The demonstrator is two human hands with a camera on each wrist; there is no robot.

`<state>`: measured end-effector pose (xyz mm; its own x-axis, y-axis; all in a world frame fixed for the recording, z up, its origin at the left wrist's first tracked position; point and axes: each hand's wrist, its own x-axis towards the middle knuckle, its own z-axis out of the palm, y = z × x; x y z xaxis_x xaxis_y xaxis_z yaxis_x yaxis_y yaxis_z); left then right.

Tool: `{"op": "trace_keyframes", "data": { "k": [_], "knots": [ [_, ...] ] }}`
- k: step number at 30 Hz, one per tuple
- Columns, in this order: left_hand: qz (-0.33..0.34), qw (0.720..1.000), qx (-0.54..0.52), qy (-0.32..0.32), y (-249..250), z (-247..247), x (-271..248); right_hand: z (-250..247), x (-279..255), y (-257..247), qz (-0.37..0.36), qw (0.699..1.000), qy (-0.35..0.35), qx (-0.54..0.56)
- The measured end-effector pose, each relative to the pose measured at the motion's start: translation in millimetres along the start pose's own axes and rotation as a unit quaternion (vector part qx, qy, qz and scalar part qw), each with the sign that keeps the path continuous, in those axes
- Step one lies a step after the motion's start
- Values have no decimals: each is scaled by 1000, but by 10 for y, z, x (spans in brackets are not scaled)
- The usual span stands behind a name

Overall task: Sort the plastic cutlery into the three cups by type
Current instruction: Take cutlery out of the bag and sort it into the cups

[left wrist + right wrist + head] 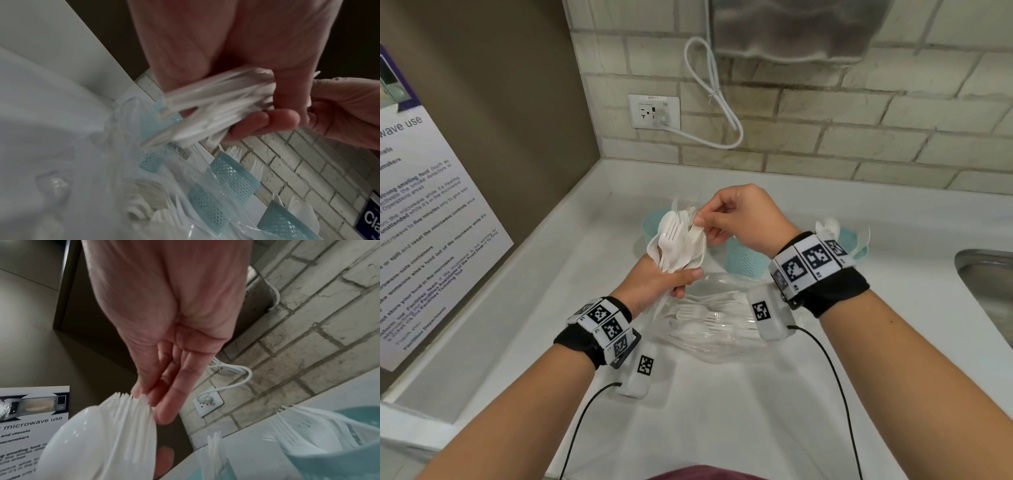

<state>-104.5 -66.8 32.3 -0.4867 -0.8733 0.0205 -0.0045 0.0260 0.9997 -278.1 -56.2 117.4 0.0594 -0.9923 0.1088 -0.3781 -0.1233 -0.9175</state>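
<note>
White countertop (756, 411) fills the lower half of the head view, set in a corner: pale brick-tile wall (859, 137) across the top, brown panel at upper left w/ a microwave-use notice (431, 222) taped on it. A wall outlet (654, 111) sits upper centre, a white cord (709, 99) looped to its right. The edge of a steel sink (989, 284) shows at far right.

Left hand (654, 284), centre frame, grips a bunch of white plastic cutlery (678, 240) by the handles, fingers curled round them (forks & at least one spoon fan upward). Right hand (739, 219) is just right of it, thumb and fingertips pinching one piece at the top of the bunch; which type, can't tell.

Below the hands, a clear plastic bag (715, 325) lies on the counter w/ more forks and spoons inside. Behind: a teal mesh cup (743, 257) at centre, another (654, 222) partly hidden by the bunch, a third (849, 240) behind the right wrist holding spoons. In the left wrist view, forks stand in the middle cup (232, 175).
</note>
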Motion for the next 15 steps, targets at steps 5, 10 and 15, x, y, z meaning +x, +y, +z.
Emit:
{"op": "trace_keyframes", "data": {
  "k": [5,10,15],
  "knots": [
    [-4,1000,18,22,-37,-9,18,-51,9,-34,-3,998,37,44],
    [4,999,17,28,-33,3,38,-6,-26,76,3,998,0,61],
    [9,1000,1,10,-6,29,32,25,-59,161,2,999,-22,43]
  ]
}}
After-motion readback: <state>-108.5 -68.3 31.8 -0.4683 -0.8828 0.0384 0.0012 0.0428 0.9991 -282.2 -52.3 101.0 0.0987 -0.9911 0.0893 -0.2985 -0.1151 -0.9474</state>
